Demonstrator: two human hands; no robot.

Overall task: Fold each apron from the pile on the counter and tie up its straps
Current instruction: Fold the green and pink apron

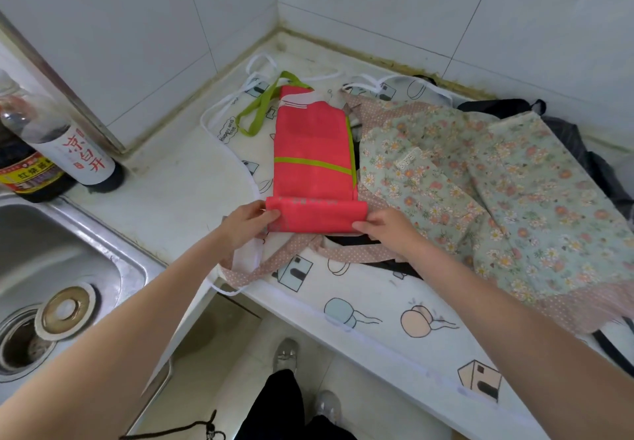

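Note:
A red apron (312,151) with a green stripe lies folded into a narrow strip on the counter, its near end rolled up. My left hand (248,225) pinches the left end of that roll and my right hand (387,225) pinches the right end. Its green neck strap (259,110) trails out at the far end. To the right lies a floral apron (480,192) with pink dotted straps (284,257), spread loosely. Under both is a white apron (377,305) printed with cartoon shapes, with white straps (223,103). Black fabric (566,137) shows at the far right.
A steel sink (51,261) with a drain plug lies at the left. Two dark bottles (51,151) stand at the sink's back corner. Tiled walls close the counter's far side. The counter's front edge (343,333) runs diagonally, with my feet on the floor below.

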